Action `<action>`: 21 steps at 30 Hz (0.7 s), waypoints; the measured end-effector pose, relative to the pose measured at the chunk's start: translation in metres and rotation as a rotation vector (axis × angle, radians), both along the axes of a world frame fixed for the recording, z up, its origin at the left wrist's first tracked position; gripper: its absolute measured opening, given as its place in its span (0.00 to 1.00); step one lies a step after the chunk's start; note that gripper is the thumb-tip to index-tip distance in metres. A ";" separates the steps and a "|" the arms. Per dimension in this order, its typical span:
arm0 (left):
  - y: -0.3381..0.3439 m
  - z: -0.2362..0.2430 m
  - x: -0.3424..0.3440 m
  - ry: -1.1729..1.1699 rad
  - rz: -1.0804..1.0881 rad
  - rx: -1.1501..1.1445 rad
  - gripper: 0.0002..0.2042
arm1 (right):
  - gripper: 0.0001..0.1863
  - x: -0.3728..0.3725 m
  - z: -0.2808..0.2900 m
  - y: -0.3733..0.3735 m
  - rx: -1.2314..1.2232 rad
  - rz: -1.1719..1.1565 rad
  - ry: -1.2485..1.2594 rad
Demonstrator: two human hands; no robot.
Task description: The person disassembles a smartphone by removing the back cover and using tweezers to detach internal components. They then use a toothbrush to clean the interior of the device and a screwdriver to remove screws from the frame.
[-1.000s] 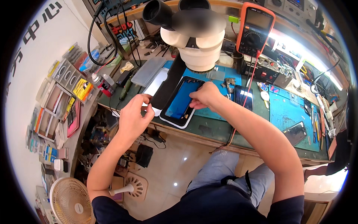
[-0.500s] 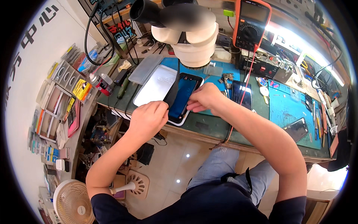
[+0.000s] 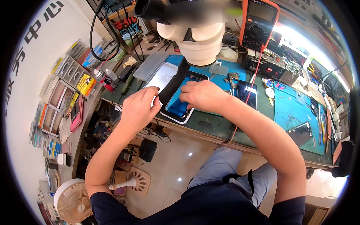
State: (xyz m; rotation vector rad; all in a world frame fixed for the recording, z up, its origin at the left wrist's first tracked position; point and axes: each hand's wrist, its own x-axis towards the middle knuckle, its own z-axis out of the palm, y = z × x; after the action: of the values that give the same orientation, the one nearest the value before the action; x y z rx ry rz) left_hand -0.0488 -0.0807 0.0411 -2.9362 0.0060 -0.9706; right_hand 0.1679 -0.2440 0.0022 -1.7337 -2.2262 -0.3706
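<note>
Closer now, both hands (image 3: 139,107) seemingly peel the blue-screened phone (image 3: 179,103).

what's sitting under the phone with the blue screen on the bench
A white frame shows along the phone's near edge, on the green mat. The right hand covers the rest.

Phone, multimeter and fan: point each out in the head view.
Phone (image 3: 176,108), head view, on its blue screen.
Multimeter (image 3: 258,23), head view, on its dial face.
Fan (image 3: 72,200), head view, on its white grille.
</note>
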 end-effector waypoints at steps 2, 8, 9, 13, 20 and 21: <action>0.005 0.002 -0.004 -0.005 0.016 -0.006 0.11 | 0.11 0.000 0.008 0.004 -0.056 0.059 -0.014; 0.005 0.001 -0.007 -0.010 0.025 -0.014 0.11 | 0.15 0.006 0.012 0.015 -0.144 0.134 -0.198; 0.005 0.000 -0.006 -0.008 0.025 -0.017 0.11 | 0.14 0.006 0.012 0.016 -0.140 0.153 -0.240; 0.007 -0.001 -0.005 -0.026 0.019 -0.003 0.11 | 0.13 0.008 0.008 0.015 -0.030 0.246 -0.364; 0.007 -0.007 -0.002 0.021 -0.019 -0.009 0.12 | 0.11 0.011 -0.007 0.004 0.044 0.244 -0.303; 0.007 -0.008 -0.001 0.039 -0.050 0.010 0.12 | 0.11 0.013 -0.008 0.003 0.060 0.241 -0.291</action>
State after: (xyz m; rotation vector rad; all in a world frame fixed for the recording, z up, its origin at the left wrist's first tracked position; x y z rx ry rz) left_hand -0.0500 -0.0741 0.0333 -2.9587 0.0859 -0.9157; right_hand 0.1808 -0.2406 -0.0054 -1.4349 -2.5611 -0.6612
